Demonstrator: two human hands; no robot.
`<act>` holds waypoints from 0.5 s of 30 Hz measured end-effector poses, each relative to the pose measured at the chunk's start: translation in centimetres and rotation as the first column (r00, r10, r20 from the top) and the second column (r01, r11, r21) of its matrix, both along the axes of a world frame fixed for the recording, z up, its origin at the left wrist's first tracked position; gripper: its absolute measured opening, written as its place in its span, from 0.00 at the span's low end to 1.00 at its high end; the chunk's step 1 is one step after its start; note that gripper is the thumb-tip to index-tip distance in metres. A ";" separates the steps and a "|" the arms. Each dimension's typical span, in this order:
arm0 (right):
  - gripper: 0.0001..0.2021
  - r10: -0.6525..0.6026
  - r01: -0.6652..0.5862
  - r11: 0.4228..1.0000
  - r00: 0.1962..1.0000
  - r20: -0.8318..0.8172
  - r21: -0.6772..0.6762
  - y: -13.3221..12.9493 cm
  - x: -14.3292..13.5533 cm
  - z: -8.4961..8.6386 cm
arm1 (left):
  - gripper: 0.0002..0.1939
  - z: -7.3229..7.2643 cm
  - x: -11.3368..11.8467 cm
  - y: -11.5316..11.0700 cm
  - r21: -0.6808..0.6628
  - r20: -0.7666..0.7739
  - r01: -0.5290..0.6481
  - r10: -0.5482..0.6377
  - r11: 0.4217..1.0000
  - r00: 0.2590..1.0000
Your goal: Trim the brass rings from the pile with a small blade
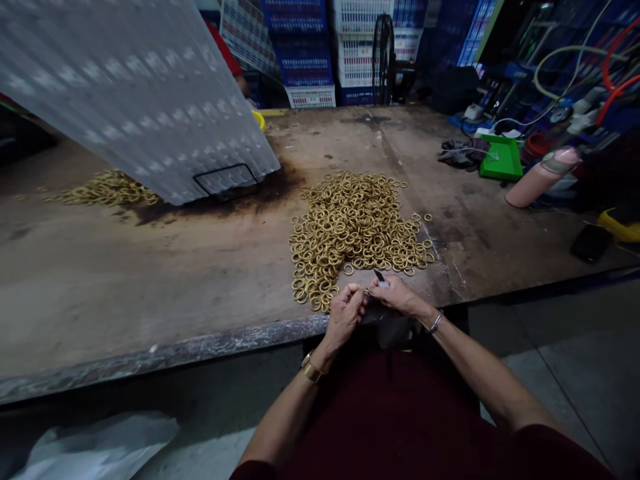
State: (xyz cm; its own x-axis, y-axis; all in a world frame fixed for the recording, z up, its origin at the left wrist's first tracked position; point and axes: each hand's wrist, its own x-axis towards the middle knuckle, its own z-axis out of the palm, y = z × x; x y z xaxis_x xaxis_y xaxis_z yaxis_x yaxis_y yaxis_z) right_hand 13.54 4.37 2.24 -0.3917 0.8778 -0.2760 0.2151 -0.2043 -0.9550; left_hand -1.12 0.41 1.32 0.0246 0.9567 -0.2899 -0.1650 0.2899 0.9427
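Observation:
At the table's near edge my left hand [344, 313] is closed, pinching a small brass-coloured ring [367, 292] between thumb and fingertips. Close against it, my right hand [403, 296] is closed around a small knife [380, 277]. The knife's dark, pointed blade sticks up past the fingers, and a pale part shows below it; most of its handle is hidden. Just beyond both hands spreads a large heap of brass-coloured rings [357, 220]. One loose ring [349, 269] lies at the heap's near side, beside the fingers.
A ribbed translucent panel [150, 100] leans over the table [200, 287] at left, with a black wire stand [226, 179] at its foot. Another ring pile [107, 188] lies behind it. At right are a green tray [501, 158], a pink cylinder [543, 177] and a dark phone-like object [591, 243].

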 end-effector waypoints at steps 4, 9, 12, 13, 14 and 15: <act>0.13 -0.079 0.072 0.993 0.994 -0.072 -0.092 -0.2 -0.4 -0.7 | 0.18 -0.4 0.0 -0.3 0.001 0.033 -0.019 0.019 1.000 0.999; 0.15 -0.069 0.066 0.995 0.997 -0.045 -0.071 -0.2 -0.7 -1.2 | 0.18 -0.8 -0.1 -0.4 0.013 0.017 -0.028 0.028 1.000 0.999; 0.14 -0.081 0.081 0.997 0.997 -0.014 -0.008 -0.2 -0.9 -1.2 | 0.19 -1.0 -0.2 -0.5 0.012 0.049 -0.014 0.013 1.000 0.999; 0.13 -0.087 0.087 0.996 0.996 0.002 0.026 -0.1 -1.0 -1.2 | 0.19 -1.0 -0.2 -0.5 0.011 0.064 -0.004 0.004 1.000 0.998; 0.12 -0.092 0.091 0.994 0.995 0.021 0.066 -0.1 -1.1 -1.2 | 0.20 -1.0 -0.2 -0.6 0.008 0.077 0.008 -0.009 1.000 0.997; 0.12 -0.098 0.093 0.990 0.994 0.042 0.106 0.0 -1.1 -1.3 | 0.20 -1.0 -0.3 -0.6 0.005 0.087 0.024 -0.024 1.000 0.996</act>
State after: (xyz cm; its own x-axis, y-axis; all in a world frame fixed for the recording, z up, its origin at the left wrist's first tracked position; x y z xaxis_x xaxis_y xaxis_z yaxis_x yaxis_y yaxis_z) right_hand 12.39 4.34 0.98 -0.2936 0.9353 -0.1978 0.2447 -0.1265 -0.9613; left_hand -1.40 -0.22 0.28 0.0721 0.9568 -0.2816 -0.2392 0.2907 0.9264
